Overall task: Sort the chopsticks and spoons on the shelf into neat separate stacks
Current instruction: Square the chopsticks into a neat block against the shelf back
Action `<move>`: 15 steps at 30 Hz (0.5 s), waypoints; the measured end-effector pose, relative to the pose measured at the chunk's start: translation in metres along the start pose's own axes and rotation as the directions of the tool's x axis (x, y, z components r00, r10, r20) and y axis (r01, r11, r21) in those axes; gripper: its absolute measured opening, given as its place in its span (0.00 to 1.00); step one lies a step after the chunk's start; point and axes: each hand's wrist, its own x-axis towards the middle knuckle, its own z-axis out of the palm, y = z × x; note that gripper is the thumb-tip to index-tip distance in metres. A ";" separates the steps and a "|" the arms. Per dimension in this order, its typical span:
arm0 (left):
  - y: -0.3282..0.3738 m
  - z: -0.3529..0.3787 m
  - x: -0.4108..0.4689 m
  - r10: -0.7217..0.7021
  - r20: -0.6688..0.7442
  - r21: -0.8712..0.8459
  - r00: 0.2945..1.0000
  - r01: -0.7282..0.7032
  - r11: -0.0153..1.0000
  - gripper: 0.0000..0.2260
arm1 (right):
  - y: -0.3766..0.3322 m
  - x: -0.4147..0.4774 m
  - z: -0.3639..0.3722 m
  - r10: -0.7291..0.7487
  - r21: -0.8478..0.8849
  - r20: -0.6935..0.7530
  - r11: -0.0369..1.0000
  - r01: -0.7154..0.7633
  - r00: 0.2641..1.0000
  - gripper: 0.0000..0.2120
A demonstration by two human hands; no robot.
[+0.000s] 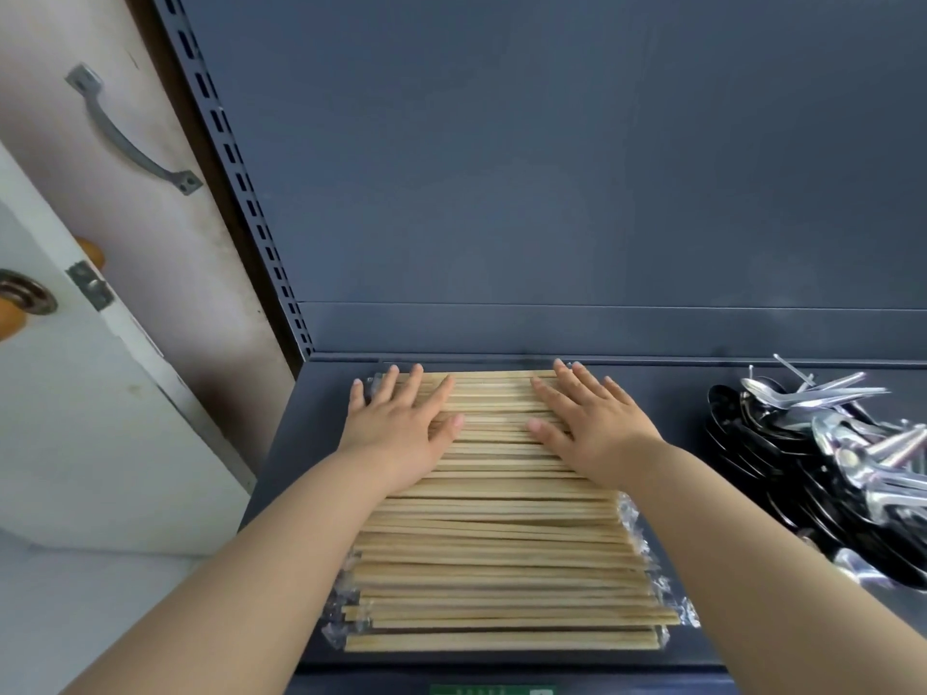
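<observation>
Pale wooden chopsticks [501, 544] beneath flat, straight-fingered left hand [396, 423] and right hand [592, 423]

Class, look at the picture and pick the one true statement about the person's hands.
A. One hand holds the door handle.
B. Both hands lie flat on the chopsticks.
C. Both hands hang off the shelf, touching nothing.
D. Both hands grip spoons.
B: the left hand and right hand rest with straight fingers on the far part of the chopsticks, while the spoons lie untouched to the right.
</observation>
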 end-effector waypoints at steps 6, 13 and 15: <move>-0.014 -0.009 0.009 -0.025 -0.163 -0.197 0.986 -0.007 0.980 0.24 | 0.008 0.001 -0.002 0.070 0.171 -0.110 0.984 -0.050 0.991 0.28; -0.050 -0.029 0.052 -0.103 -0.164 0.038 0.981 0.111 0.993 0.10 | 0.030 0.031 -0.024 0.170 0.198 -0.150 0.970 -0.139 0.974 0.18; -0.051 -0.037 0.057 -0.125 -0.118 0.081 0.985 0.135 0.988 0.09 | 0.033 0.043 -0.028 0.184 0.162 -0.108 0.973 -0.166 0.977 0.18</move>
